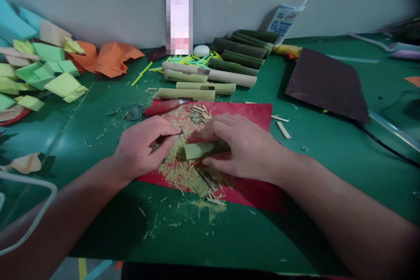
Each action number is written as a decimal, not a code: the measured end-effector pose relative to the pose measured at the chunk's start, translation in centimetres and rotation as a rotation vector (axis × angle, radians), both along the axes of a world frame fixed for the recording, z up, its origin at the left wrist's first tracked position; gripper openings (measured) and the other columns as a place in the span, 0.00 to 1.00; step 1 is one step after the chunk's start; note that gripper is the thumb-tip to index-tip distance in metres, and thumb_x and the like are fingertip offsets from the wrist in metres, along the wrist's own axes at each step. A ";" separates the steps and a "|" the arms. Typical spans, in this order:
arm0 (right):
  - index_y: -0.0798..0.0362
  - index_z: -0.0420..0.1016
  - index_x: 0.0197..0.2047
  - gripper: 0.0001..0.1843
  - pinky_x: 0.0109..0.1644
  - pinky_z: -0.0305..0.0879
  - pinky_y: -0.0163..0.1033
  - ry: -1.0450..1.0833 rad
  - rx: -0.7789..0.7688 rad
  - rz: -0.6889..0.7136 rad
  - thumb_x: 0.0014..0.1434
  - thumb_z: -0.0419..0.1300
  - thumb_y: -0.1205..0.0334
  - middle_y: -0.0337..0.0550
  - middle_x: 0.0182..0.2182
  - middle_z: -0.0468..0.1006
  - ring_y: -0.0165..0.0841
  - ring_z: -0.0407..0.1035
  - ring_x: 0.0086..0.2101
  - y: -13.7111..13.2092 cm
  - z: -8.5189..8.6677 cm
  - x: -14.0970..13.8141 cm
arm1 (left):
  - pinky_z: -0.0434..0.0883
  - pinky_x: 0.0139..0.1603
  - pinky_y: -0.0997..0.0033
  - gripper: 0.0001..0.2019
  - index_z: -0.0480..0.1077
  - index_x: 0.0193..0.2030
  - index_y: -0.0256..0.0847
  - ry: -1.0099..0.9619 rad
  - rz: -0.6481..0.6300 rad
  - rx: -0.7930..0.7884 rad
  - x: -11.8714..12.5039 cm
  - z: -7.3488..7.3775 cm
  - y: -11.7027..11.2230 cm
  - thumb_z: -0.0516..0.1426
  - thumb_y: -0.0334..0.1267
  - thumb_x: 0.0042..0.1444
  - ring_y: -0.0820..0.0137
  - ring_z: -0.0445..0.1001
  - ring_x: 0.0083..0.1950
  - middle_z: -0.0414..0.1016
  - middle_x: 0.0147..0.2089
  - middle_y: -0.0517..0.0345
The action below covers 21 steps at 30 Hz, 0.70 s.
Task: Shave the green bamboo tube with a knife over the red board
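Several folded paper pieces in green, yellow and teal lie heaped at the far left of the green table surface, well apart from the hands, apparently set clear of the debris; crumpled orange paper lies beside them; the left hand rests at the left edge of a flat red mat, its fingers curled tight round a small dark tool of which only the tip shows, so its kind cannot be told; a red-handled knife lies just beyond that hand on the mat's far edge, within reach; a pile of pale fibrous shavings covers the mat between the hands, the mat seemingly laid to shield the table; the right hand clamps a short pale-green bamboo piece at the mat's centre, fingers over the top and thumb on the near side, pressing it down, a hold that likely steadies it against the tool; cut bamboo segments, pale and dark green, lie stacked behind the mat by the wall; a dark brown abrasive-looking sheet lies at the right, apart.
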State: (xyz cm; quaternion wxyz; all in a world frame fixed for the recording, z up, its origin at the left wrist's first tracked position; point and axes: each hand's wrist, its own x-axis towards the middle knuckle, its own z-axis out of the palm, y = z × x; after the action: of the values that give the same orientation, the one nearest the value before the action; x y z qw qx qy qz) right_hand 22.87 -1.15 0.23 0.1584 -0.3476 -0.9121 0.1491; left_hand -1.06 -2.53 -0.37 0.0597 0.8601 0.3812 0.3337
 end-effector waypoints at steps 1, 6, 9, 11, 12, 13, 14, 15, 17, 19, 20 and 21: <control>0.53 0.71 0.44 0.17 0.47 0.60 0.45 -0.006 -0.006 0.006 0.52 0.61 0.55 0.47 0.39 0.74 0.40 0.65 0.43 -0.1 0.0 -0.1 | 0.71 0.44 0.71 0.07 0.72 0.41 0.37 0.001 -0.006 -0.005 0.0 0.0 0.0 0.56 0.30 0.55 0.71 0.75 0.41 0.76 0.39 0.54; 0.53 0.72 0.46 0.16 0.48 0.60 0.45 -0.033 -0.018 0.043 0.52 0.60 0.61 0.47 0.41 0.74 0.40 0.66 0.43 -0.1 -0.1 -0.3 | 0.71 0.41 0.74 0.06 0.72 0.39 0.36 0.014 -0.050 -0.058 0.1 0.1 -0.2 0.57 0.30 0.55 0.71 0.75 0.38 0.77 0.38 0.54; 0.53 0.72 0.43 0.15 0.46 0.60 0.44 0.000 -0.003 0.012 0.49 0.62 0.64 0.46 0.39 0.74 0.39 0.66 0.42 0.0 -0.5 -0.3 | 0.70 0.40 0.75 0.06 0.72 0.39 0.36 0.021 -0.074 -0.079 0.2 -0.1 -0.2 0.57 0.30 0.54 0.72 0.75 0.38 0.77 0.37 0.55; 0.53 0.71 0.42 0.15 0.45 0.60 0.43 0.021 -0.005 0.008 0.49 0.62 0.63 0.45 0.38 0.74 0.39 0.66 0.41 0.0 -0.6 -0.3 | 0.70 0.40 0.75 0.06 0.72 0.39 0.37 0.025 -0.089 -0.095 0.3 -0.1 -0.2 0.56 0.31 0.55 0.72 0.75 0.38 0.77 0.37 0.55; 0.53 0.71 0.42 0.14 0.45 0.60 0.44 0.029 -0.010 0.015 0.50 0.61 0.62 0.45 0.38 0.74 0.39 0.66 0.41 0.0 -0.6 -0.2 | 0.70 0.40 0.75 0.06 0.72 0.39 0.37 0.028 -0.095 -0.103 0.3 -0.2 -0.2 0.56 0.31 0.55 0.72 0.75 0.38 0.77 0.37 0.55; 0.53 0.72 0.43 0.14 0.45 0.60 0.44 0.037 -0.017 0.025 0.52 0.61 0.61 0.46 0.38 0.74 0.39 0.66 0.41 0.0 -0.6 -0.1 | 0.70 0.40 0.75 0.06 0.72 0.39 0.37 0.032 -0.100 -0.112 0.3 -0.2 -0.2 0.56 0.31 0.55 0.72 0.75 0.38 0.77 0.37 0.55; 0.53 0.72 0.43 0.13 0.46 0.60 0.44 0.046 -0.022 0.037 0.53 0.60 0.61 0.46 0.38 0.74 0.39 0.66 0.41 0.1 -0.6 -0.1 | 0.70 0.40 0.75 0.06 0.72 0.39 0.37 0.034 -0.100 -0.115 0.3 -0.2 -0.3 0.56 0.31 0.55 0.72 0.75 0.38 0.77 0.37 0.55; 0.53 0.72 0.43 0.13 0.46 0.60 0.44 0.053 -0.026 0.048 0.53 0.59 0.61 0.47 0.38 0.73 0.38 0.66 0.42 0.1 -0.6 0.0 | 0.70 0.40 0.75 0.06 0.72 0.40 0.37 0.036 -0.095 -0.116 0.3 -0.2 -0.3 0.56 0.31 0.55 0.72 0.75 0.38 0.77 0.37 0.56; 0.53 0.72 0.42 0.12 0.45 0.60 0.43 0.066 -0.032 0.057 0.52 0.59 0.63 0.47 0.38 0.73 0.38 0.66 0.41 0.2 -0.7 0.0 | 0.69 0.40 0.76 0.07 0.72 0.41 0.38 0.048 -0.076 -0.119 0.3 -0.1 -0.3 0.56 0.31 0.56 0.73 0.75 0.38 0.77 0.38 0.57; 0.53 0.71 0.40 0.11 0.43 0.60 0.42 0.075 -0.044 0.049 0.50 0.61 0.64 0.46 0.37 0.73 0.37 0.66 0.40 0.4 -0.7 0.0 | 0.69 0.40 0.76 0.07 0.72 0.42 0.38 0.061 -0.061 -0.134 0.3 -0.1 -0.4 0.56 0.32 0.56 0.73 0.75 0.38 0.77 0.39 0.57; 0.54 0.71 0.38 0.11 0.42 0.60 0.41 0.079 -0.052 0.039 0.49 0.61 0.65 0.45 0.37 0.73 0.37 0.66 0.39 0.4 -0.8 0.0 | 0.69 0.40 0.76 0.07 0.72 0.41 0.39 0.066 -0.058 -0.145 0.3 -0.1 -0.4 0.56 0.32 0.56 0.73 0.75 0.38 0.77 0.39 0.57; 0.54 0.70 0.37 0.10 0.41 0.60 0.41 0.083 -0.061 0.027 0.49 0.62 0.65 0.45 0.36 0.73 0.37 0.65 0.39 0.5 -0.8 0.0 | 0.69 0.40 0.77 0.07 0.72 0.41 0.39 0.070 -0.056 -0.156 0.3 -0.1 -0.4 0.56 0.33 0.56 0.73 0.75 0.38 0.77 0.39 0.58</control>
State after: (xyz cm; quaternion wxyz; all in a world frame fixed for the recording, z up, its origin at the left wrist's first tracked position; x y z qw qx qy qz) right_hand 22.89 -0.66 -0.59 0.1837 -0.3336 -0.9043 0.1931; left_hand -0.79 -2.95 -0.51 0.1227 0.8743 0.3836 0.2709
